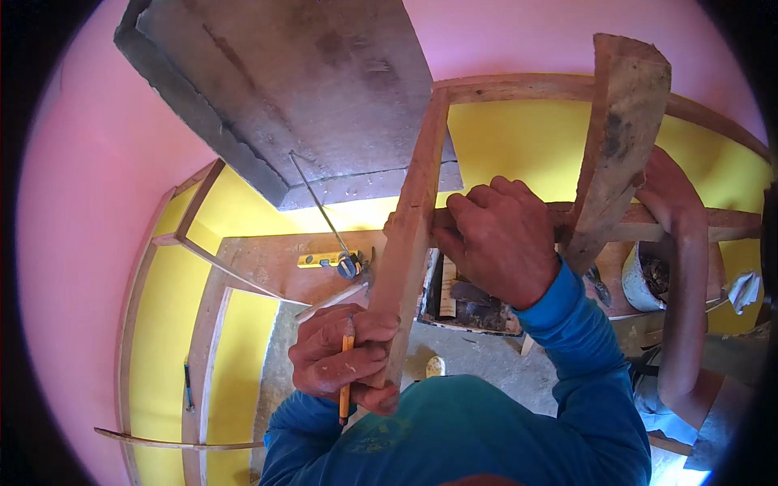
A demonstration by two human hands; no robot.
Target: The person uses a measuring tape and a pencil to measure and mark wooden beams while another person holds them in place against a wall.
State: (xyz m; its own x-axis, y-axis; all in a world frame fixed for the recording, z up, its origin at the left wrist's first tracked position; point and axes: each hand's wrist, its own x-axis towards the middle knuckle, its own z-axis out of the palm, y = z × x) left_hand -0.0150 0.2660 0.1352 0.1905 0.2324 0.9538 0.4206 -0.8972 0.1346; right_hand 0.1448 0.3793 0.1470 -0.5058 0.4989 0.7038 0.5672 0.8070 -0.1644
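Observation:
My left hand (340, 350) is closed around the near end of a long wooden bar (409, 235), with an orange pencil (347, 364) held upright between its fingers. The bar runs away from me to a wooden rail (519, 87) along the wall. My right hand (509, 239) grips a wooden crosspiece (562, 219) where it meets the bar; its fingertips fold over the wood. To the right of that hand, a short wide board (622, 121) stands tilted across the crosspiece. Another person's hand (666, 190) is behind this board, its fingers partly hidden.
Below the frame lie a yellow spirit level (320, 260), a blue tape measure (348, 266) and an open toolbox (478, 304). A white bucket (640, 283) stands at right. A dark slab (324, 89) juts from the wall at upper left, and a thin metal rod (318, 202) leans there. More wooden framing (190, 215) lines the left.

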